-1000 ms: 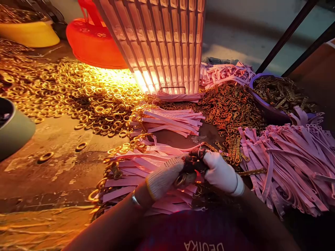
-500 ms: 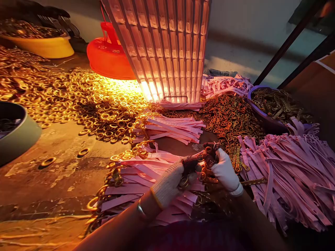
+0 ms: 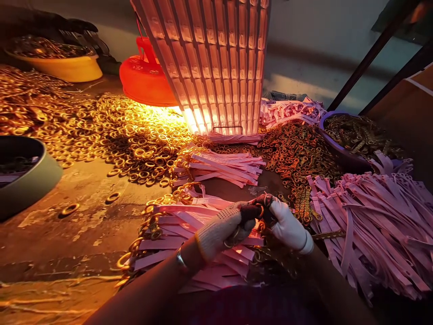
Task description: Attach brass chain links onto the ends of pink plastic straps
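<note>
My left hand (image 3: 230, 225), in a pale dotted glove with dark fingertips, is closed in a pinch. A brass ring (image 3: 260, 211) shows at its fingertips, and another ring edge (image 3: 233, 241) peeks out below its curled fingers. My right hand (image 3: 286, 222), in a white glove with dark fingertips, is closed against the left one; whatever its fingers grip is hidden. Beneath both hands lies a pile of pink straps (image 3: 199, 225) with brass rings (image 3: 149, 225) at their left ends. Small brass chain-like pieces (image 3: 302, 198) lie just beyond my right hand.
A heap of loose rings (image 3: 142, 149) spreads under a red lamp (image 3: 149, 81), beside a tall ribbed panel (image 3: 219, 67). More pink straps (image 3: 372, 225) are piled at right, near a purple basin (image 3: 326, 124). At left stand a grey-green tub (image 3: 40, 180) and a yellow basin (image 3: 74, 70).
My hands have lowered slightly and turned, and the brass ring at the fingertips now shows more clearly. The view has shifted a little, so things at left appear further right.
</note>
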Demonstrator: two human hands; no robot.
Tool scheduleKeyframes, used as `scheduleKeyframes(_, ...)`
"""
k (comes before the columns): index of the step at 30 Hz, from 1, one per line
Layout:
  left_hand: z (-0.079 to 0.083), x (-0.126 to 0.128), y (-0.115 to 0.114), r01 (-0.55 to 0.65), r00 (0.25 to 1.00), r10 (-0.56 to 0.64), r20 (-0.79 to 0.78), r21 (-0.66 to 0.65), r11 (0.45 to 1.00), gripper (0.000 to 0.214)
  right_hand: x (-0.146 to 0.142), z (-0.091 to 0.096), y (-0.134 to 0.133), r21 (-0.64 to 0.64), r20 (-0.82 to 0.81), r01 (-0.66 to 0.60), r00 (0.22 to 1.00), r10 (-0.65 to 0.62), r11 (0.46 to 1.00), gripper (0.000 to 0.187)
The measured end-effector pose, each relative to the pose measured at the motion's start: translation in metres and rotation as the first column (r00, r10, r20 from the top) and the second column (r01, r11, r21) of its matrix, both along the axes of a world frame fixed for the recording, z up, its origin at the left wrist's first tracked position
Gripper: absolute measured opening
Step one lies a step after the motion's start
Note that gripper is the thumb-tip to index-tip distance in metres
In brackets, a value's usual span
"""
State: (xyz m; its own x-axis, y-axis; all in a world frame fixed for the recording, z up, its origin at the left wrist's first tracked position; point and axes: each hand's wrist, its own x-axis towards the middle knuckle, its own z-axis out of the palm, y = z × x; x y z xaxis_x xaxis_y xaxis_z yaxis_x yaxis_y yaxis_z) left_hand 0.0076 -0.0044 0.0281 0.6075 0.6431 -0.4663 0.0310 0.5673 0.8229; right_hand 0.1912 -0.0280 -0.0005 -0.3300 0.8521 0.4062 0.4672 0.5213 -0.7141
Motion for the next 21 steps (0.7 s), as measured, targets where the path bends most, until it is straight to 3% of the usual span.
scheduleKeyframes(4,-0.006,0.002,0.002,0.002,0.997,0.014,-0.07,0.222,0.975,0.042,0.002,0.0,-0.005,0.004,0.236,0.191,0.954,-0.187,0.982,0.016)
scheduleKeyframes(7,-0.012,0.0,0.005,0.011,0.984,0.062,-0.168,0.4,0.917,0.034,0.004,0.004,-0.008,0.0,0.428,0.252,0.874,-0.228,0.968,0.004)
scheduleKeyframes(10,-0.018,0.002,0.009,0.04,0.981,0.046,-0.189,0.43,0.902,0.028,0.002,0.005,-0.009,0.042,0.52,0.263,0.818,-0.246,0.964,0.005)
scheduleKeyframes(14,-0.028,0.009,0.015,-0.034,0.993,0.068,-0.097,0.32,0.947,0.032,-0.007,-0.01,-0.011,0.105,0.463,0.362,0.807,-0.368,0.926,0.006)
scheduleKeyframes(17,-0.031,0.014,0.024,-0.006,0.986,0.053,-0.16,0.276,0.961,0.036,-0.005,-0.023,-0.01,0.04,0.382,0.39,0.845,-0.375,0.92,0.01)
scheduleKeyframes(21,-0.03,0.022,0.058,0.158,0.94,0.021,-0.342,0.488,0.858,0.03,0.013,-0.028,-0.005,-0.006,0.316,0.455,0.846,-0.43,0.891,0.013)
